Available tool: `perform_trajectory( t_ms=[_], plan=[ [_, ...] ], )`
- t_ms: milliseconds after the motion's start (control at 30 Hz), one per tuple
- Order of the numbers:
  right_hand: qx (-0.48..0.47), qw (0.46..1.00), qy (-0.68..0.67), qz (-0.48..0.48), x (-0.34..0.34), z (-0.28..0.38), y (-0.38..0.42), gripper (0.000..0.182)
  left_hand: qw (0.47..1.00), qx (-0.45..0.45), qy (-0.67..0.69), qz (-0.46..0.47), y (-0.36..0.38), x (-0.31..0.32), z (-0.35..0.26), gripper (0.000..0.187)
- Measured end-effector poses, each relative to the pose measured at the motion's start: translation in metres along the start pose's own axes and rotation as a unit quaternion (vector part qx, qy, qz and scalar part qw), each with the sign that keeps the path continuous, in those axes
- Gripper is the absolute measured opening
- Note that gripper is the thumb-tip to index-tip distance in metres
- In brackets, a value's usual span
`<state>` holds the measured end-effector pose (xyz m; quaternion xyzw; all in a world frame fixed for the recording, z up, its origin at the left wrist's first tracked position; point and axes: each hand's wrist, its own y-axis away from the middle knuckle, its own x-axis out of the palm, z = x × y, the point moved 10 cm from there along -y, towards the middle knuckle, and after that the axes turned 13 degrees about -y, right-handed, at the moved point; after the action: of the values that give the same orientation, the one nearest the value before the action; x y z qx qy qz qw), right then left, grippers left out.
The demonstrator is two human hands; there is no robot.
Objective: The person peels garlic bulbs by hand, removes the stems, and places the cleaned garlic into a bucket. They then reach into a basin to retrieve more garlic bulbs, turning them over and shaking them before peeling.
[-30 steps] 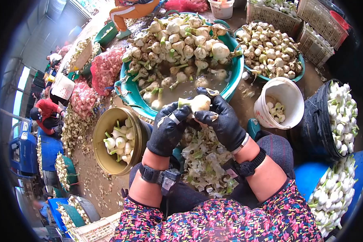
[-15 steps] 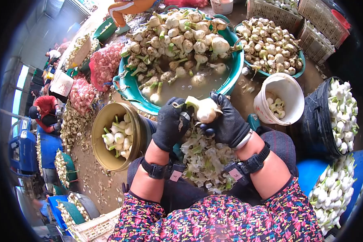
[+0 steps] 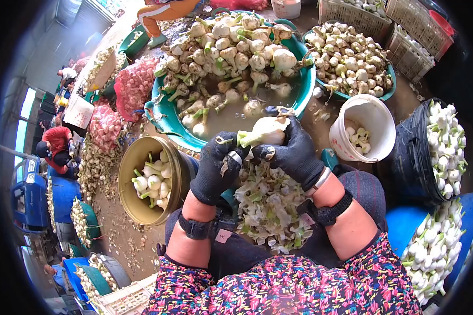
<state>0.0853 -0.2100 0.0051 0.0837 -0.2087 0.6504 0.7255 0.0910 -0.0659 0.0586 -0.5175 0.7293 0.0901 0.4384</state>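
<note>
I am holding one garlic bulb (image 3: pixel 268 130) in both gloved hands, just above the near rim of the teal tub (image 3: pixel 165 123). My right hand (image 3: pixel 294 152) is wrapping around the bulb's body; my left hand (image 3: pixel 218 168) is pinching at the green stalk end. It looks light and firm but wet, probably slippery, with loose skin, so the round body seems the safest hold. Peelings (image 3: pixel 270 205) are heaping on my lap, with the brass bucket (image 3: pixel 129 173) to the left and the white bucket (image 3: pixel 376 123) to the right.
</note>
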Motion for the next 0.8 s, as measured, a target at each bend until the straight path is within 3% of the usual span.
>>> perform_trajectory(
  t_ms=[67, 100, 167, 233, 300, 367, 400, 433, 500, 567, 633, 667, 767, 800],
  plan=[
    [0.074, 0.991, -0.037, 0.103, 0.014, -0.010, 0.001, 0.061, 1.000, -0.005, -0.015, 0.009, 0.001, 0.001, 0.002, 0.016],
    [0.076, 0.991, -0.037, 0.104, 0.013, -0.008, 0.001, 0.061, 1.000, 0.025, -0.010, -0.007, 0.001, -0.002, -0.002, 0.017],
    [0.271, 0.950, -0.086, 0.126, 0.022, -0.031, 0.018, 0.054, 0.998, 0.053, -0.008, -0.023, 0.002, -0.006, -0.005, 0.017],
    [0.267, 0.930, -0.176, 0.183, 0.046, -0.018, 0.033, 0.042, 0.994, 0.027, -0.105, -0.020, -0.001, -0.007, 0.005, 0.017],
    [0.344, 0.873, -0.245, 0.243, 0.064, -0.013, 0.050, 0.039, 0.997, 0.028, -0.072, -0.026, 0.000, -0.008, 0.011, 0.023],
    [0.332, 0.872, -0.284, 0.222, 0.063, -0.015, 0.044, 0.037, 1.000, -0.014, 0.009, 0.003, -0.001, -0.009, 0.017, 0.035],
    [0.318, 0.869, -0.322, 0.200, 0.060, -0.017, 0.038, 0.035, 0.993, -0.022, 0.107, -0.037, 0.001, -0.012, 0.027, 0.046],
    [0.275, 0.873, -0.328, 0.235, 0.060, -0.010, 0.029, 0.028, 0.961, -0.172, 0.211, -0.042, 0.005, -0.011, 0.039, 0.049],
    [0.258, 0.917, -0.268, 0.145, 0.040, -0.021, 0.019, 0.042, 0.925, -0.201, 0.323, 0.000, 0.010, -0.005, 0.040, 0.051],
    [0.235, 0.937, -0.234, 0.107, 0.034, -0.020, 0.018, 0.032, 0.908, -0.210, 0.359, 0.051, 0.015, 0.006, 0.016, 0.054],
    [0.219, 0.953, -0.198, 0.067, 0.027, -0.025, 0.017, 0.024, 0.927, -0.152, 0.344, 0.005, 0.010, 0.010, -0.011, 0.049],
    [0.198, 0.947, -0.245, 0.055, 0.026, -0.028, 0.016, 0.028, 0.995, 0.013, 0.099, -0.005, 0.004, -0.001, -0.024, 0.038],
    [0.195, 0.880, -0.432, 0.027, 0.027, -0.037, 0.004, 0.032, 0.994, -0.023, 0.106, -0.018, 0.005, -0.004, -0.012, 0.028],
    [0.117, 0.932, -0.343, 0.027, 0.013, -0.040, -0.008, 0.029, 0.994, -0.025, 0.098, -0.030, 0.004, -0.008, -0.018, 0.020]
  ],
)
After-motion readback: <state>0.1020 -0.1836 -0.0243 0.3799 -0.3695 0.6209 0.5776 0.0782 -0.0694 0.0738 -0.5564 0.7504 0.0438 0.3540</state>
